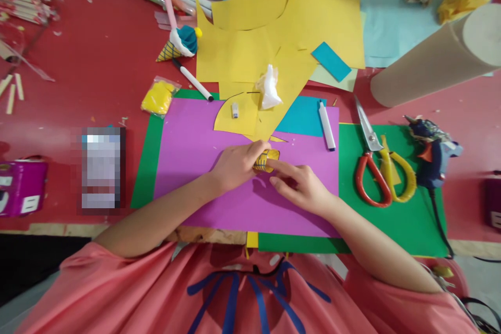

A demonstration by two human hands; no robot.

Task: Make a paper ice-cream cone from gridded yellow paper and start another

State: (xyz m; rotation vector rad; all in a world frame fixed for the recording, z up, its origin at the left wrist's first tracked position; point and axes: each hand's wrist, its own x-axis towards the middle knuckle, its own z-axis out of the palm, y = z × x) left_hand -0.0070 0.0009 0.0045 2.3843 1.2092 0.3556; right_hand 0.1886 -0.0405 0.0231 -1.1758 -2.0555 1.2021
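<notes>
Over the purple sheet (195,135), my left hand (237,165) is closed around a small rolled yellow paper cone (273,155) with dark grid lines. My right hand (303,185) reaches in from the other side, its index finger at the cone's open end and the thumb apart below. Whether that finger is inside the rim I cannot tell. Just beyond my hands lie yellow paper scraps (278,139) and a curved yellow piece (230,124) with a small white-and-blue object (235,110) on it. A white marker (326,125) rests near the purple sheet's right edge.
Red-and-yellow-handled scissors (370,138) and a blue glue gun (434,154) lie right on green sheets. A thick cardboard tube (422,62) is behind them. Yellow sheets (250,57), a finished-looking paper ice-cream cone (178,44), and a bag of yellow clay (159,96) lie farther back.
</notes>
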